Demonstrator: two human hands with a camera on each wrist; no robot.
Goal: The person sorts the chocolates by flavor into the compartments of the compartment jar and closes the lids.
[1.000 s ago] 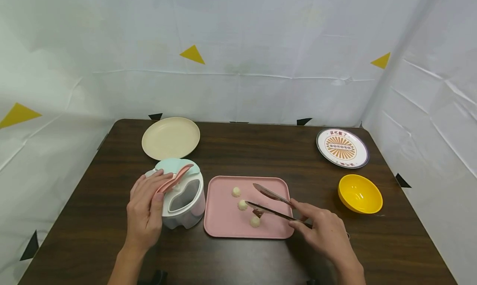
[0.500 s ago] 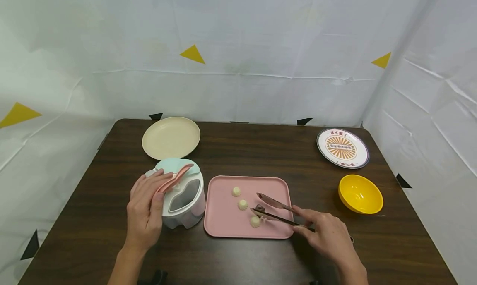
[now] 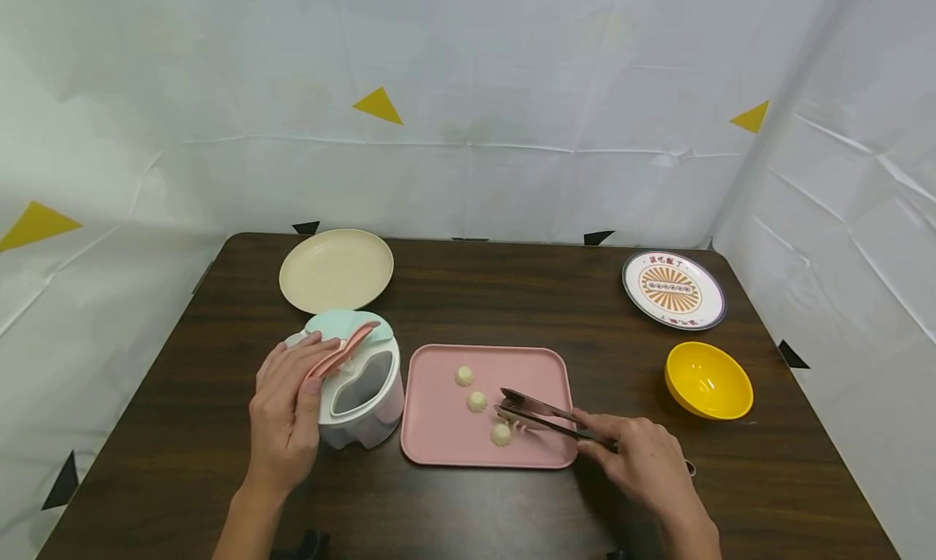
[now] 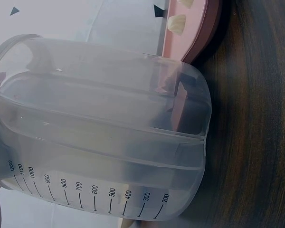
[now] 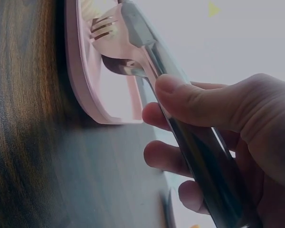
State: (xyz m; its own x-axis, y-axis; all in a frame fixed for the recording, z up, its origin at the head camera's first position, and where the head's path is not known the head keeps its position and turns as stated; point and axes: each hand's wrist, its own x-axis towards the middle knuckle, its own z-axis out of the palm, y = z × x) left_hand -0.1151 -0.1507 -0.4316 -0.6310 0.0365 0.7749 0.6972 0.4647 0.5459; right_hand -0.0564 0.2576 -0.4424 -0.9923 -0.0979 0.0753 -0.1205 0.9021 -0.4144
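Observation:
My left hand (image 3: 283, 430) holds the raised pink flap (image 3: 344, 353) on the lid of a clear storage container (image 3: 361, 431), with the thumb on the near side. Measuring marks run along the container wall (image 4: 109, 118) in the left wrist view. Held in my right hand (image 3: 647, 462) is a pair of metal tongs (image 3: 537, 422), thumb on one arm and fingers on the other. The tong tips are close together, low over the pink tray (image 3: 439, 448), around a small dark piece mostly hidden by them. Several small cream-coloured pieces (image 3: 464, 375) lie on the tray.
A beige plate (image 3: 336, 269) lies behind the container. At the right are a patterned white plate (image 3: 702, 300) and a yellow bowl (image 3: 708, 381). White sheeting (image 3: 468, 186) rises behind the dark wooden table (image 3: 468, 300).
The tongs have shifted slightly right and their tips have closed together over the dark piece, now mostly hidden. My left hand and the container have stayed in place.

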